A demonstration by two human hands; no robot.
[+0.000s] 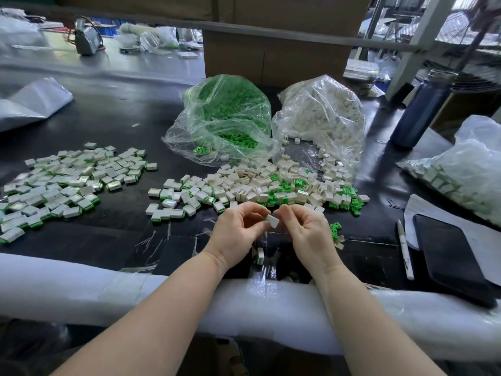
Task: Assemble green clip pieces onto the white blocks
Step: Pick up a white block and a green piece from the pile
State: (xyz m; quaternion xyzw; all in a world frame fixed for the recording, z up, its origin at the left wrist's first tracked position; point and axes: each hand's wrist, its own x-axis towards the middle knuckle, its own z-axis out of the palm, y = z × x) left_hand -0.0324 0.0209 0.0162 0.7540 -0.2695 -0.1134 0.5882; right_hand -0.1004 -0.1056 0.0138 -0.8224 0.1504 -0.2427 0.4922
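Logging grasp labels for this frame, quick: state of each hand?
Left hand: pinching a white block between thumb and fingers.
Right hand: fingers curled by the block; whether it holds anything cannot be told.

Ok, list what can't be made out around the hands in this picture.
- Head view: whether the white block in the left hand already carries a green clip; its underside is hidden.
- Head view: what the right hand pinches, if anything; its curled fingers hide it.
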